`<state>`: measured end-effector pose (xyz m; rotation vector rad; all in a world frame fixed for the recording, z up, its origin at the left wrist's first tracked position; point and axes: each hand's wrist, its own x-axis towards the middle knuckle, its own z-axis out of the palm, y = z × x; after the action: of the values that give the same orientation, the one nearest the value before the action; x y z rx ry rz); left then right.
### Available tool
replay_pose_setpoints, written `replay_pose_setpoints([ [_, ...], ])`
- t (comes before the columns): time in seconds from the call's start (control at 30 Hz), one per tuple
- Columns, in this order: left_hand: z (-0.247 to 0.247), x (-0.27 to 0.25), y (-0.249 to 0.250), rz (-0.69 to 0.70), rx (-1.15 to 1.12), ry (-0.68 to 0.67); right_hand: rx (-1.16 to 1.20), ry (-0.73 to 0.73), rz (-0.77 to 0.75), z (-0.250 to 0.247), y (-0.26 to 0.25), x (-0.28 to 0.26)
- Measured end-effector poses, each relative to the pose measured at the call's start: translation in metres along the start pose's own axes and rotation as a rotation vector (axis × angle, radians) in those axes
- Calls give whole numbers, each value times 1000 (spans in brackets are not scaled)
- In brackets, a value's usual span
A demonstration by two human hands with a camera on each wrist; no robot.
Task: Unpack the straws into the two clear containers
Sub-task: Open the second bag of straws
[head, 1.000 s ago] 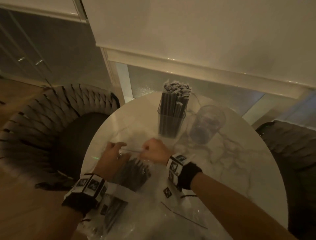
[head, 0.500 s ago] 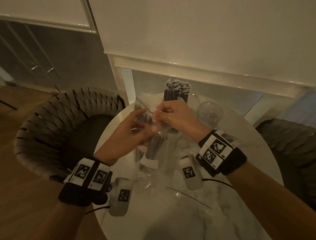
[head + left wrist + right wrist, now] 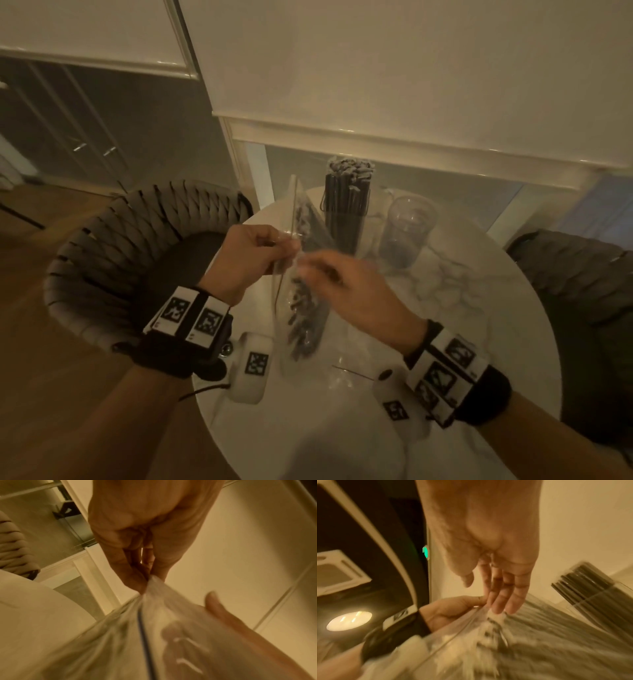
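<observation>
Bag (image 3: pixel 301 308) before both containers (image 3: pixel 346 219)

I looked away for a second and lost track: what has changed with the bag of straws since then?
The bag of straws came up off the table and now hangs upright, pinched by the left hand; the right hand works at its top. The full container and empty container stayed put.

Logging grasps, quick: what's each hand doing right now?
Left hand: pinches the bag of straws at its top edge.
Right hand: fingers straight, touching the bag.
</observation>
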<state>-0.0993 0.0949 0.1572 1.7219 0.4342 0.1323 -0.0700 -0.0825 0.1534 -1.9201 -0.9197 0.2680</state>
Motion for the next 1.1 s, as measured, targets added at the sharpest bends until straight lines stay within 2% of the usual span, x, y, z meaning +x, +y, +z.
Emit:
replay_pose_setpoints([
  [0.1, 17, -12, 7, 39, 27, -32, 229, 186, 203, -10, -3, 10],
  [0.17, 30, -19, 9, 72, -7, -47, 353, 264, 278, -10, -3, 16],
  [0.27, 41, -26, 11, 91, -15, -69, 295, 359, 296, -14, 0, 19],
  [0.43, 37, -27, 16, -22, -33, -242, 436, 309, 357, -26, 5, 13],
  [0.7, 53, -34, 10, 48, -58, -131, 275, 270, 310, -24, 7, 2],
  [0.8, 57, -34, 5, 8, -84, -115, 449, 238, 343, -27, 8, -1],
  [0.93, 57, -34, 4, -105, -178, -246, 677, 256, 432, -33, 8, -6],
  [1.03, 62, -32, 10, -155, -165, -184, 562, 272, 378, -30, 7, -10],
  [1.1, 63, -30, 13, -94, -87, -106, 398, 292, 319, -25, 8, -12],
])
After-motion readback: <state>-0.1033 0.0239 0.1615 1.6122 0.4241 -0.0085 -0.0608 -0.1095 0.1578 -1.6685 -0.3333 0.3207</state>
